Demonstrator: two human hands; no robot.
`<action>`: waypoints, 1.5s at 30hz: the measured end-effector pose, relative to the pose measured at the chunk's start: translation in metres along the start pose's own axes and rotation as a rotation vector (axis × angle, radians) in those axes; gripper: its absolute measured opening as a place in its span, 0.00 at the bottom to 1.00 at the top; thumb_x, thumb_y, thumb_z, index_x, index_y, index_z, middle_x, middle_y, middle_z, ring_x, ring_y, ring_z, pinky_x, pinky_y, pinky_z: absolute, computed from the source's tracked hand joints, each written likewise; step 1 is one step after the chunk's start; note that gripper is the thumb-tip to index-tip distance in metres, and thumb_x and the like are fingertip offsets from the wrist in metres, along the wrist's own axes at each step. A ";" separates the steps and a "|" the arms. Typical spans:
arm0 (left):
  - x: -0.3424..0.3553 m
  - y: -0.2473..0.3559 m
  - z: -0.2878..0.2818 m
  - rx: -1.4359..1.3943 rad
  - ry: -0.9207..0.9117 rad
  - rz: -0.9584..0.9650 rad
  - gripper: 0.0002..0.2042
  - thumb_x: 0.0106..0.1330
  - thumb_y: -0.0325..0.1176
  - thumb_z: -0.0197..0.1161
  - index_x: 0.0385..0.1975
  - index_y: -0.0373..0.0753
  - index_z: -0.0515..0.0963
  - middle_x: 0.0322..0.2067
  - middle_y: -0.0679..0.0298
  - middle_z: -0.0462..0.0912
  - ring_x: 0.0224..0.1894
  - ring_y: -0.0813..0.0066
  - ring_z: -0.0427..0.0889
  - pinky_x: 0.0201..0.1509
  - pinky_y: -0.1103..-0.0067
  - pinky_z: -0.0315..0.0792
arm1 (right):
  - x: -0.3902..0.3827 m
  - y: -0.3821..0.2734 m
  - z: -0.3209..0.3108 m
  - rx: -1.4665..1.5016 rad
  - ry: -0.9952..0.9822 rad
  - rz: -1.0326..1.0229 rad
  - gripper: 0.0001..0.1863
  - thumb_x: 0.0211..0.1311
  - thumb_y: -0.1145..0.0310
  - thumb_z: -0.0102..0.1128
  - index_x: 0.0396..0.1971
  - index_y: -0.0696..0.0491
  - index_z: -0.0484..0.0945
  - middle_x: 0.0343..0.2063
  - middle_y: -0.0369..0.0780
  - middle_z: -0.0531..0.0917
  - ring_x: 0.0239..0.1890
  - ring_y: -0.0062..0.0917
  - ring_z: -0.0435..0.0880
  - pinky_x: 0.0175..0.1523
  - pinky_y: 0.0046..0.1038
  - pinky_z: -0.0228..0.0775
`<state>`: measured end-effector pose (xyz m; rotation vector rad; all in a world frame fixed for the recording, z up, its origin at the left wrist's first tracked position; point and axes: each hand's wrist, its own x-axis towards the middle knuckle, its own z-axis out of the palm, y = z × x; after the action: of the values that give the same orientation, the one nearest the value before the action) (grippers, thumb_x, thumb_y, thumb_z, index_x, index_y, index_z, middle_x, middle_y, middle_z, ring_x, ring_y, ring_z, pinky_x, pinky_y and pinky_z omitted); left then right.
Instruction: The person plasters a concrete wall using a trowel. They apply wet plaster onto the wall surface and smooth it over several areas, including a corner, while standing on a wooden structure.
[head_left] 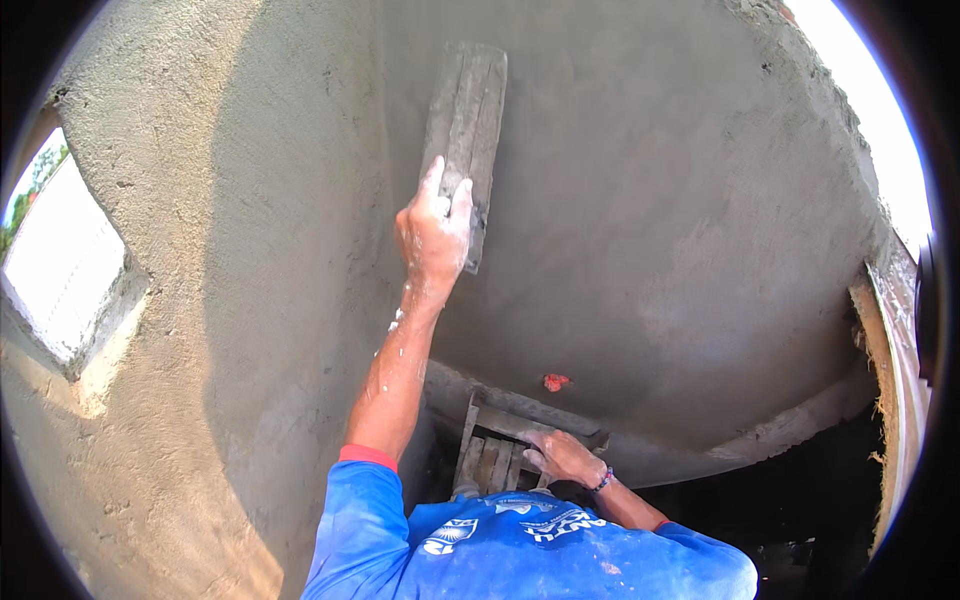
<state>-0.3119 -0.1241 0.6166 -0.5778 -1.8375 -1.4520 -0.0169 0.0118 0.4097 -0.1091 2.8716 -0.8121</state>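
Note:
My left hand (pixel 437 232) is closed around the grip of a long, cement-stained plastering float (pixel 468 110). The float stands nearly upright, its face against the smooth grey plastered wall (pixel 620 200), just right of the corner. White and grey smears cover the fingers and forearm. Lower down, my right hand (pixel 565 457) is beside the top of a wooden frame (pixel 497 422), its visible fingers bent slightly and apart. Whether it touches the wood I cannot tell. Nothing shows in that hand.
A small red lump (pixel 556 382) is low on the wall, above my right hand. On the left, a rougher sunlit wall (pixel 170 330) has a square opening (pixel 70 265). A splintered board (pixel 890 390) edges the far right. Below the wall's lower edge it is dark.

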 end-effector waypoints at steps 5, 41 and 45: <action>0.068 0.038 0.034 -0.058 -0.017 0.037 0.23 0.65 0.37 0.65 0.55 0.28 0.76 0.17 0.55 0.82 0.20 0.68 0.82 0.27 0.73 0.74 | 0.001 -0.008 0.006 0.067 -0.044 0.033 0.22 0.65 0.63 0.56 0.56 0.56 0.73 0.34 0.55 0.83 0.40 0.52 0.81 0.46 0.48 0.72; -0.091 0.055 0.053 -0.086 -0.146 0.179 0.26 0.58 0.30 0.72 0.58 0.34 0.76 0.27 0.58 0.85 0.23 0.68 0.82 0.31 0.75 0.76 | -0.027 0.043 0.024 0.053 0.043 0.182 0.22 0.64 0.62 0.56 0.55 0.56 0.74 0.34 0.56 0.84 0.40 0.53 0.82 0.46 0.50 0.74; 0.023 0.107 0.066 0.055 -0.053 0.302 0.24 0.65 0.35 0.64 0.60 0.32 0.73 0.13 0.62 0.78 0.17 0.67 0.78 0.27 0.72 0.73 | -0.024 0.030 0.023 0.095 0.044 0.183 0.22 0.63 0.62 0.56 0.54 0.56 0.74 0.38 0.54 0.84 0.42 0.52 0.82 0.48 0.49 0.74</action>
<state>-0.2665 -0.0339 0.6948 -0.8338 -1.7369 -1.1921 0.0100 0.0279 0.3773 0.1816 2.8236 -0.9221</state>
